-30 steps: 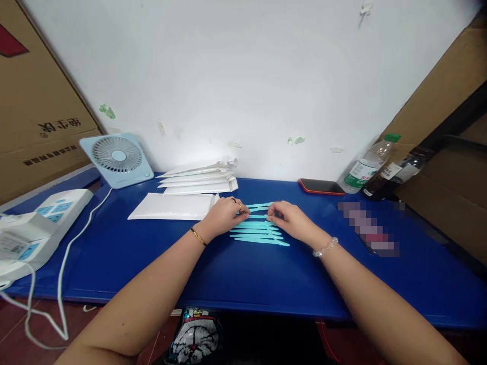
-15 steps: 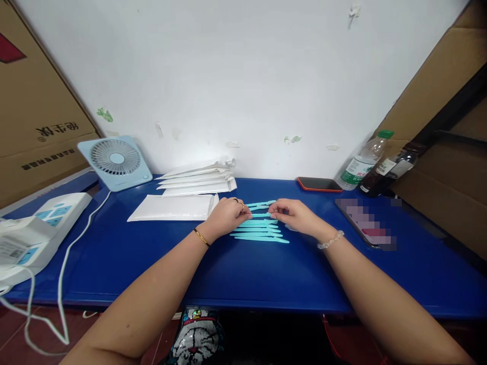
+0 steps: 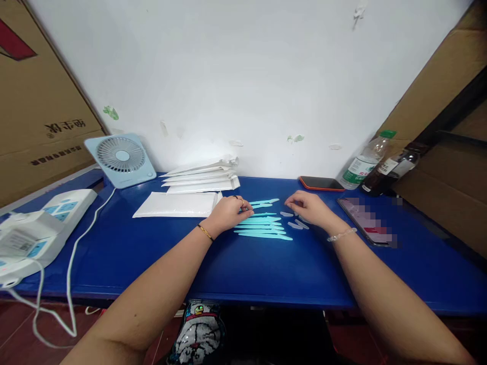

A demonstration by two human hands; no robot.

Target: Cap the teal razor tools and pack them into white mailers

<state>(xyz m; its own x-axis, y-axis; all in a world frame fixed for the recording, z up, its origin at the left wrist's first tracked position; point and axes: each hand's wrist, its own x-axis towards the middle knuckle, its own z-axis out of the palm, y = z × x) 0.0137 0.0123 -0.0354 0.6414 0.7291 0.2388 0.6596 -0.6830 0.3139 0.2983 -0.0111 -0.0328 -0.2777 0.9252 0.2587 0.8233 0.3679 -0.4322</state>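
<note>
Head view: the left hand (image 3: pixel 228 213) pinches a teal stick (image 3: pixel 266 214), best held steady, I'd say; the right hand (image 3: pixel 311 207) half-curls, contents unclear.

On the table (image 3: pixel 266 268), an envelope (image 3: pixel 175 205) is lying left of the row of sticks (image 3: pixel 262 235), the envelope pile (image 3: pixel 203 178) and fan (image 3: pixel 122 156) are sitting behind and left of it, the power strip (image 3: pixel 80 200) farther left, loose pieces (image 3: pixel 294 225) just right of it, one phone (image 3: pixel 352 210) farther right, another phone (image 3: pixel 321 183) and two bottles (image 3: pixel 356 171) behind-right.
</note>
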